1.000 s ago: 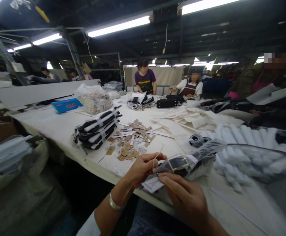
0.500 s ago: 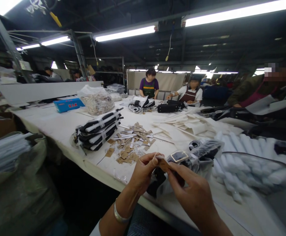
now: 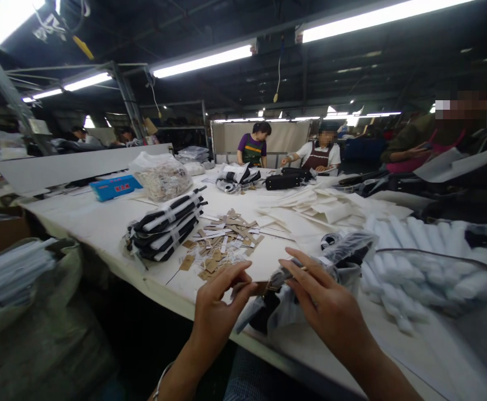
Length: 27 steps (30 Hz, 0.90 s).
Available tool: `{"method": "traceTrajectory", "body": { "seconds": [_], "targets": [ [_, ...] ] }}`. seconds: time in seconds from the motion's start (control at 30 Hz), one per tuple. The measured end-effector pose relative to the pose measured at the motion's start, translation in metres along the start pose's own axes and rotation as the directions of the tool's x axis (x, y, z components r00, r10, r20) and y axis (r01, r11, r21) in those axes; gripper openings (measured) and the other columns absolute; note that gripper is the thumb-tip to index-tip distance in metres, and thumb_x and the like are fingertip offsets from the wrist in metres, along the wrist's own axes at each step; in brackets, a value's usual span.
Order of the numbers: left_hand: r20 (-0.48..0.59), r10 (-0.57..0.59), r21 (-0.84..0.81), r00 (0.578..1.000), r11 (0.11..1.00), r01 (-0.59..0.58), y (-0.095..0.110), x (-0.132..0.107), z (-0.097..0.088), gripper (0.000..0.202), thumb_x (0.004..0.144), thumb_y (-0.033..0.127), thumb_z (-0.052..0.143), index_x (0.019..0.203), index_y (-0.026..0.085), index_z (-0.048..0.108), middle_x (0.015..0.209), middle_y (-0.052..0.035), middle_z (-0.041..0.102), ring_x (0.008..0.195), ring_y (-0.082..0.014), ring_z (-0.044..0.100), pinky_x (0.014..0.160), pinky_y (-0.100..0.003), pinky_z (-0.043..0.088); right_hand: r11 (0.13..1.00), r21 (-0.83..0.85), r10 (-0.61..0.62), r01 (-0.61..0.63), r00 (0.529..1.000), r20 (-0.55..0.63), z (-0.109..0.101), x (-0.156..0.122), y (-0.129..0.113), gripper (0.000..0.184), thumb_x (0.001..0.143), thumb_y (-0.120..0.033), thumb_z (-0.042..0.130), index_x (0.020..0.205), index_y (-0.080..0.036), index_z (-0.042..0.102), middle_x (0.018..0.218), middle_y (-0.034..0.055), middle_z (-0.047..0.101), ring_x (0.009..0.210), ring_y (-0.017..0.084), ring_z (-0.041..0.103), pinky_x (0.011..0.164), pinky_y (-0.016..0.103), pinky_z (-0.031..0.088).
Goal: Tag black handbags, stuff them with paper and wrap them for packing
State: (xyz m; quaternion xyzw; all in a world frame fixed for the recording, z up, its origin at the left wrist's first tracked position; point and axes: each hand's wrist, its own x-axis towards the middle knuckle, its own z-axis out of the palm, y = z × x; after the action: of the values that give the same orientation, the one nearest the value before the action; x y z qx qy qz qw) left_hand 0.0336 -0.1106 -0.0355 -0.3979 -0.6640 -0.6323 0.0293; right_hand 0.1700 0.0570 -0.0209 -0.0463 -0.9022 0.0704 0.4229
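Note:
My left hand [image 3: 222, 301] is closed in a pinch on a brown cardboard tag [image 3: 262, 288], held near the front edge of the table. To its right my right hand [image 3: 331, 312] has its fingers stretched out and apart, close to the tag's far end; I see nothing gripped in it. Below and behind both hands lies a black bag in clear plastic wrap [image 3: 347, 250], partly hidden by the right hand. A loose pile of brown tags and white labels [image 3: 227, 239] lies just beyond my left hand.
Stacked black-and-white wrapped bundles [image 3: 166, 225] lie left of the pile. Behind are a blue box [image 3: 116, 187] and a plastic sack [image 3: 160, 175]. White padded rolls [image 3: 402, 278] and paper sheets [image 3: 310, 209] lie right. Several people work around the table [image 3: 80, 223].
My hands have moved apart, the left one to the left with the tag. My right hand has let go of the tag and its fingers have spread.

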Motion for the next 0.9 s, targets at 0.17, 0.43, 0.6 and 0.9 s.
{"method": "traceTrajectory", "body": {
  "seconds": [0.17, 0.43, 0.6, 0.9],
  "targets": [
    [-0.069, -0.354, -0.216, 0.933, 0.918, 0.332, -0.039, -0.05, -0.005, 0.039, 0.08, 0.037, 0.077, 0.116, 0.026, 0.068, 0.087, -0.0002, 0.063, 0.082, -0.0161, 0.063, 0.079, -0.027, 0.052, 0.994, -0.103, -0.008, 0.018, 0.995, 0.097, 0.009, -0.003, 0.015, 0.033, 0.096, -0.015, 0.052, 0.124, -0.021, 0.068, 0.137, 0.0086, 0.062, 0.106, 0.025, 0.071, 0.089, 0.033, 0.061],
    [0.249, -0.536, -0.205, 0.806, 0.784, 0.585, -0.068, -0.101, 0.04, 0.056, 0.07, 0.046, 0.081, 0.119, 0.021, 0.065, 0.081, -0.0026, 0.061, 0.077, -0.0206, 0.061, 0.074, -0.032, 0.052, 0.987, 0.149, -0.066, 0.059, 0.997, 0.04, 0.02, -0.004, 0.014, 0.037, 0.094, -0.006, 0.047, 0.119, -0.021, 0.07, 0.13, 0.0081, 0.067, 0.114, 0.019, 0.067, 0.101, 0.03, 0.054],
    [0.094, -0.421, 0.18, 0.902, 0.898, 0.401, -0.05, -0.064, 0.007, 0.045, 0.073, 0.042, 0.08, 0.113, 0.023, 0.069, 0.099, -0.0084, 0.07, 0.095, -0.029, 0.066, 0.089, -0.042, 0.051, 0.972, 0.234, -0.012, 0.005, 1.0, 0.029, 0.011, -0.009, 0.023, 0.035, 0.095, -0.007, 0.049, 0.119, -0.021, 0.07, 0.13, 0.0074, 0.067, 0.118, 0.018, 0.065, 0.105, 0.028, 0.051],
    [0.198, -0.265, -0.064, 0.944, 0.957, 0.282, -0.081, -0.043, 0.079, 0.072, 0.062, 0.032, 0.087, 0.128, 0.023, 0.061, 0.118, -0.0057, 0.071, 0.105, -0.0259, 0.067, 0.094, -0.035, 0.052, 0.966, 0.228, -0.107, 0.12, 0.992, -0.068, 0.008, -0.028, 0.035, 0.032, 0.093, -0.012, 0.055, 0.122, -0.021, 0.068, 0.131, 0.0061, 0.066, 0.115, 0.018, 0.067, 0.106, 0.024, 0.049]
  ]
}}
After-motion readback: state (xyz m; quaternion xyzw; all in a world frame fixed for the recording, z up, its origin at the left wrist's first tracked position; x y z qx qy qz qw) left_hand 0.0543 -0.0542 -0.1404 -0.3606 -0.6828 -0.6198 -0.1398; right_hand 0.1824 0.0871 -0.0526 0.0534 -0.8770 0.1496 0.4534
